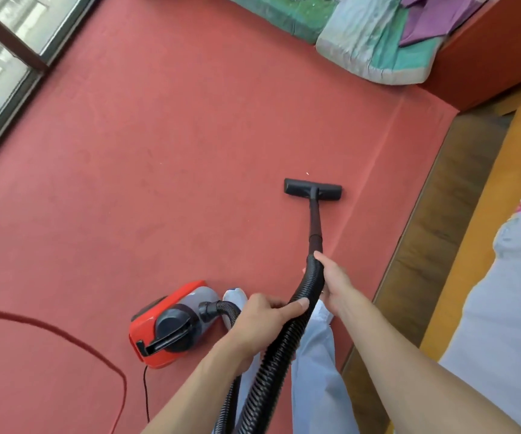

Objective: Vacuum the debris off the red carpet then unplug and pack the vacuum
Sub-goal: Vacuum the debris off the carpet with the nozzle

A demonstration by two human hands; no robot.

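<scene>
**Vacuuming pass: floor head just short of a pale speck**

The ribbed hose (279, 349) is held in both hands. The left hand (264, 313) is wrapped round it lower down; the right hand (334, 285), the farther forward, is closed round its top end. The red canister (171, 327) sits left of the hands. From the right-hand grip the wand (315, 220) runs straight away. The floor head (313, 194) lies crosswise on the red carpet (159, 136). A speck (307, 174) is noted just beyond it, so a forward push is judged due.
</scene>
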